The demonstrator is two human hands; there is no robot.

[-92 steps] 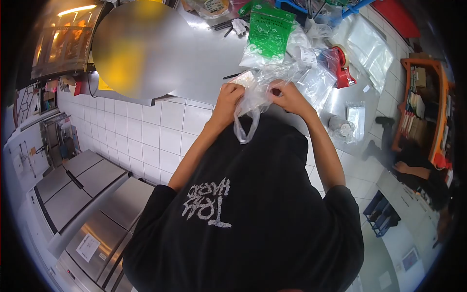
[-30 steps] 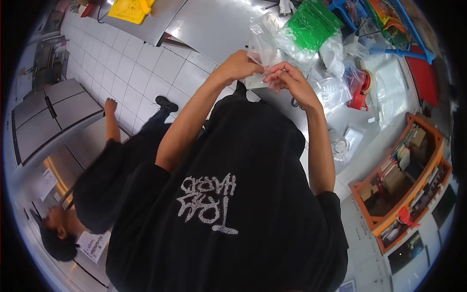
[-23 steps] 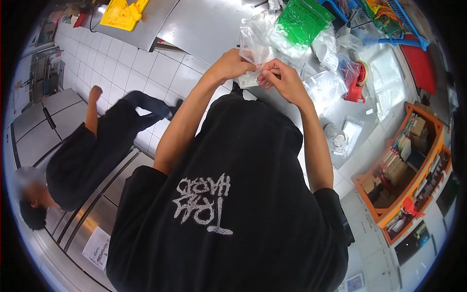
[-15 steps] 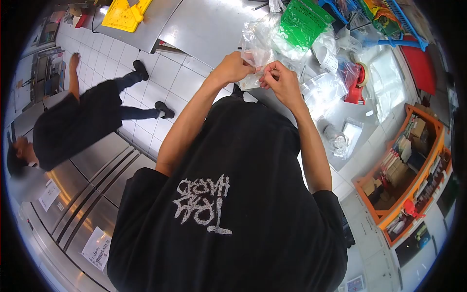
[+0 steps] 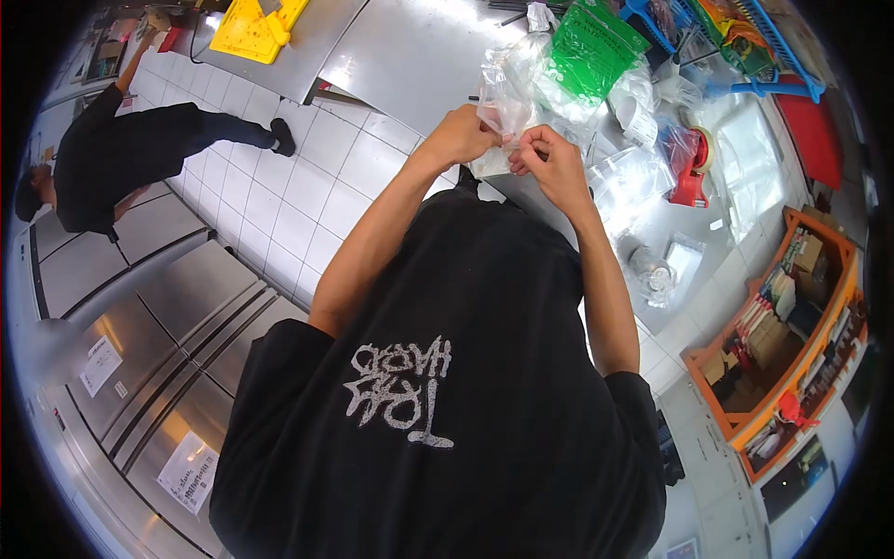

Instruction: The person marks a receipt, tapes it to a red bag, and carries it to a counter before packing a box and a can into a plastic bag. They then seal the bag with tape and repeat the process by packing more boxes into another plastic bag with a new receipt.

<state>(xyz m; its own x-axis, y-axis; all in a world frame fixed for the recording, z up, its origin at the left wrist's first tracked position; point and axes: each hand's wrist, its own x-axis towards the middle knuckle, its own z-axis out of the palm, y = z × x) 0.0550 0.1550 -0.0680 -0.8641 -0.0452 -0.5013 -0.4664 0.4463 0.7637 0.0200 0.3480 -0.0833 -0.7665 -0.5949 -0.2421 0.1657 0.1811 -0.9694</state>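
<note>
A clear plastic bag point(image 5: 506, 101) hangs at the table's near edge, between my two hands. My left hand point(image 5: 463, 136) is closed on the bag's side, thumb and fingers pinched together. Close beside it, my right hand point(image 5: 552, 162) has its fingers curled in a pinch at the bag's lower edge; what lies between those fingertips is too small to make out. Just beyond the hands, a green printed plastic packet point(image 5: 596, 48) rests on a heap of clear and white plastic.
A red tape dispenser point(image 5: 690, 177), a blue basket point(image 5: 778, 51) and plastic sheets lie to the right on the steel table point(image 5: 396, 61). A yellow board point(image 5: 247, 33) is at upper left. Another person point(image 5: 121, 154) stands left by steel refrigerators point(image 5: 140, 359). An orange shelf point(image 5: 792, 321) stands at right.
The other person has moved away toward the upper left, one arm now reaching up. My hands stay together at the bag with only slight finger motion; the view has shifted a little.
</note>
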